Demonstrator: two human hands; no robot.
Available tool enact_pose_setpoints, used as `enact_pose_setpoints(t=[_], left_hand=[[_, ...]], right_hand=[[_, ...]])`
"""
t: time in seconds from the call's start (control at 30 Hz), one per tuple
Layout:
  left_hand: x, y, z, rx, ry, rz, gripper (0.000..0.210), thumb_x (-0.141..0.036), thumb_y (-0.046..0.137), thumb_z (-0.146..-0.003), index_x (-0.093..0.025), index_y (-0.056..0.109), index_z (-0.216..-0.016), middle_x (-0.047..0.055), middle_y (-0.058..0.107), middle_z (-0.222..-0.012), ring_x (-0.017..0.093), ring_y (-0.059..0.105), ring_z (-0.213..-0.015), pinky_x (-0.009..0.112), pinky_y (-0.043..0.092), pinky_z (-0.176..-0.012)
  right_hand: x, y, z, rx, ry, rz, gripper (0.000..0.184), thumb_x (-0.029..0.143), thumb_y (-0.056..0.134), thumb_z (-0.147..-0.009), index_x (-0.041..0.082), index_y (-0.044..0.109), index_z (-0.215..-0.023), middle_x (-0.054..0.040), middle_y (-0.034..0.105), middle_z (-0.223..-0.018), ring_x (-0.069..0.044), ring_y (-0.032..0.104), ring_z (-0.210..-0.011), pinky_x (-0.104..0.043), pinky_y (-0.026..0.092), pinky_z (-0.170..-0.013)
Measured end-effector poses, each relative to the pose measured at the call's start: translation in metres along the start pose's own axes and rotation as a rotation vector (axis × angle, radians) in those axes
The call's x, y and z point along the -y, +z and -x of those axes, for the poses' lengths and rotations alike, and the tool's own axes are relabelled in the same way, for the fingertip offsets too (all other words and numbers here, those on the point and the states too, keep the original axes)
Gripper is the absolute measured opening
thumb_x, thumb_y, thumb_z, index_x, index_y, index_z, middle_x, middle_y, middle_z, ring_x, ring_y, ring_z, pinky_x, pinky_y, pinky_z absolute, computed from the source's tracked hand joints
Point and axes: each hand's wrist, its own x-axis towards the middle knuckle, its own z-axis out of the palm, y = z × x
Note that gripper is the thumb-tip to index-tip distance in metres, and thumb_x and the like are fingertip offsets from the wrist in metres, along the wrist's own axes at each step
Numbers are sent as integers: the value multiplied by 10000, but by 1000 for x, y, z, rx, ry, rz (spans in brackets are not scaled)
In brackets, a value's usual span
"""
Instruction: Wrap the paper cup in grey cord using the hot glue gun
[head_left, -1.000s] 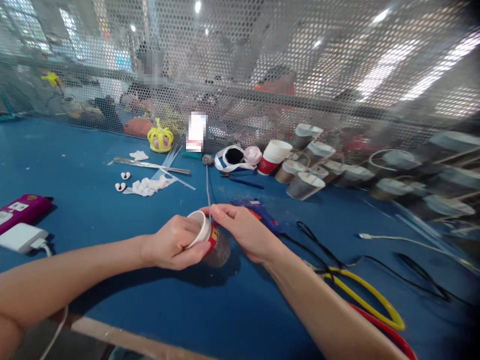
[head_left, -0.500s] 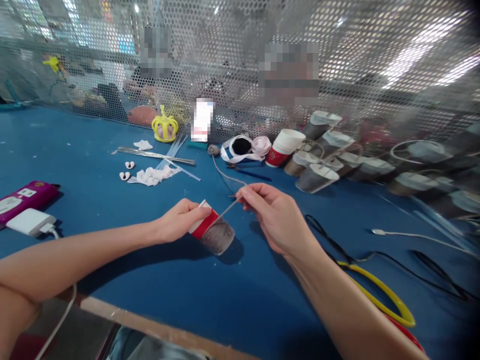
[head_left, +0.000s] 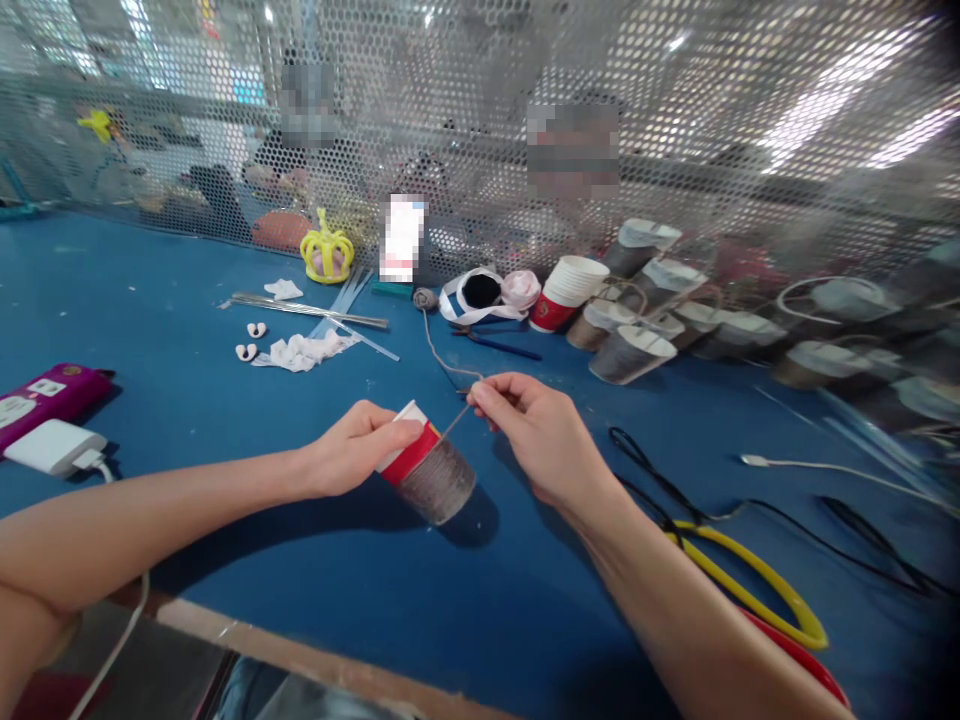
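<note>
My left hand [head_left: 370, 442] grips a red and white paper cup [head_left: 411, 458] near its rim, thumb on the outside. The cup lies tilted, its base pointing down and to the right. Grey yarn [head_left: 441, 482] is wound closely around its lower part, leaving a red and white band bare. Between thumb and fingertips, my right hand [head_left: 517, 410] pinches the yarn strand [head_left: 457, 422], which runs taut from the cup. Beyond that hand the strand trails back to a small grey yarn ball [head_left: 425, 299].
Behind stands a perforated metal screen [head_left: 480, 130]. Stacked paper cups [head_left: 574, 285] and several yarn-wrapped cups [head_left: 634, 355] sit at back right. Pliers [head_left: 499, 347], metal rods [head_left: 307, 310] and a yellow crown [head_left: 327, 255] lie further back. A white adapter [head_left: 56, 445] is at left, cables [head_left: 757, 510] at right.
The cup has turned slightly in my left hand, its base now a little lower and further right. My right hand has shifted slightly left and down, still pinching the strand.
</note>
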Motion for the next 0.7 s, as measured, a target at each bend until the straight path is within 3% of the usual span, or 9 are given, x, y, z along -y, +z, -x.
enact_pose_setpoints(t=[0.27, 0.53, 0.7], left_hand=[[3, -3, 2, 73, 259, -141, 468, -384, 445, -782, -126, 381, -397, -49, 330, -410, 37, 265, -405, 165, 299, -421], [4, -6, 4, 128, 474, -270, 438, -295, 373, -850, -121, 403, -450, -33, 352, -457, 46, 276, -437, 173, 285, -430], [4, -7, 4, 142, 507, -282, 425, -249, 351, -860, -127, 357, -452, -30, 355, -469, 47, 276, -441, 180, 283, -430]], right_hand=[[3, 5, 3, 33, 18, 56, 217, 359, 511, -735, 151, 556, -693, 6, 534, -587, -105, 443, -532, -239, 346, -501], [4, 8, 7, 117, 24, 94, 207, 356, 496, -737, 161, 546, -690, 5, 533, -594, -120, 456, -550, -255, 372, -541], [4, 9, 7, 145, 36, 106, 215, 360, 484, -746, 160, 547, -696, 1, 544, -608, -125, 470, -566, -261, 384, -560]])
